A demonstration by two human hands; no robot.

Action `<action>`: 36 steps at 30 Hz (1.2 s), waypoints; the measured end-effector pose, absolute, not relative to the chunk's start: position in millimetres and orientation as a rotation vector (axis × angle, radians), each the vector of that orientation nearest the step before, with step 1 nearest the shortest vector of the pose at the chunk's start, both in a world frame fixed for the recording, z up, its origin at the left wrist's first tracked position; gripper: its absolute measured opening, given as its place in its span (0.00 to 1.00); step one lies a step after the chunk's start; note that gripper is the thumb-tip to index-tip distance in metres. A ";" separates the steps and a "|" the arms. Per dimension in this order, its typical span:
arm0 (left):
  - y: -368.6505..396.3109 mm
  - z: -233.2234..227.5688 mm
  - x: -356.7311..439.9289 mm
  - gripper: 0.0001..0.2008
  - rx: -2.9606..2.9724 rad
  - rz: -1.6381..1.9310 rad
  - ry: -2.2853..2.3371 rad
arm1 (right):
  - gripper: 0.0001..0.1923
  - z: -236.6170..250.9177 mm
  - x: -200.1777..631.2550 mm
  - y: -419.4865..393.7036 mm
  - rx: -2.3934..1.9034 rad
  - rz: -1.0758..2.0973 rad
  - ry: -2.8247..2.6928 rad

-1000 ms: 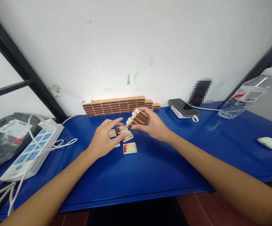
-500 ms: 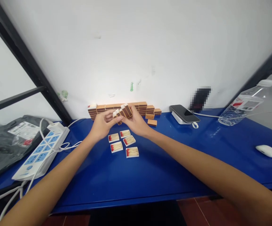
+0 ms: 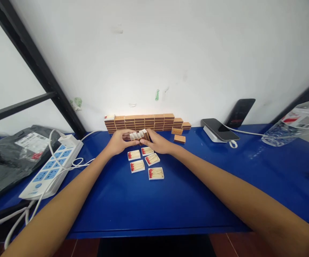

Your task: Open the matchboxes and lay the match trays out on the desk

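Observation:
Between my two hands is a row of matchbox sleeves [image 3: 139, 135], standing side by side with their pale open ends showing. My left hand [image 3: 119, 142] is closed on the row's left end, and my right hand [image 3: 158, 141] grips its right end. Just below my hands, several white matchbox trays [image 3: 137, 166] filled with red-tipped matches lie on the blue table [image 3: 133, 203]. Behind my hands, against the wall, stands a long stack of brown matchboxes [image 3: 143, 121]. A tray of matches [image 3: 109, 117] rests on its left end. My fingers hide parts of the sleeves.
Two loose matchboxes [image 3: 179, 139] sit right of my hands. Farther right are a phone on a white stand [image 3: 220, 129], a dark upright phone [image 3: 240, 112] and a plastic bottle [image 3: 290, 121]. At left lie a white power strip [image 3: 51, 167], cables and a dark plastic bag [image 3: 6, 160].
My hands have lowered toward the table with the matchbox sleeves, whose pale openings now face me more. The camera view has turned slightly left. The trays of matches have stayed in place.

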State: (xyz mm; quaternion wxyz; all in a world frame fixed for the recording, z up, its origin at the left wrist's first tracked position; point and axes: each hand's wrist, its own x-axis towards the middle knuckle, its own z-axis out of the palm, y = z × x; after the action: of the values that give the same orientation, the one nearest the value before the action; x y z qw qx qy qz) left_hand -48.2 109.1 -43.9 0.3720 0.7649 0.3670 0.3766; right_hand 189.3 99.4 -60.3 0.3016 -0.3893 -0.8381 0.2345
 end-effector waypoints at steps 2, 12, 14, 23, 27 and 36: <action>111.3 -45.7 -48.5 0.30 1.975 0.957 0.949 | 0.19 -59.9 191.3 99.9 -1.023 0.641 -2.204; 111.7 -47.1 -45.9 0.34 1.969 0.943 1.014 | 0.32 -61.0 201.5 107.8 -0.992 0.750 -2.127; 110.8 -46.2 -46.6 0.37 1.981 0.948 1.055 | 0.34 -57.7 206.9 109.4 -0.996 0.799 -2.106; 114.0 -47.7 -54.5 0.29 2.133 0.899 1.157 | 0.27 -52.3 216.4 110.8 -1.050 0.881 -2.095; 114.7 -49.9 -52.6 0.25 2.168 0.919 1.130 | 0.25 -57.0 207.4 110.4 -1.099 0.815 -2.053; 117.5 -50.8 -48.8 0.23 2.166 0.879 1.013 | 0.20 -58.1 202.3 111.1 -1.103 0.709 -2.094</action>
State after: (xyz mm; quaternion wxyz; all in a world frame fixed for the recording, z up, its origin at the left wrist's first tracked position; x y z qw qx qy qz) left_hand -48.8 117.5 -50.8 0.2926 0.8131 0.3800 0.3299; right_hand 202.3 111.1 -58.1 0.3293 -0.4214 -0.8004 0.2709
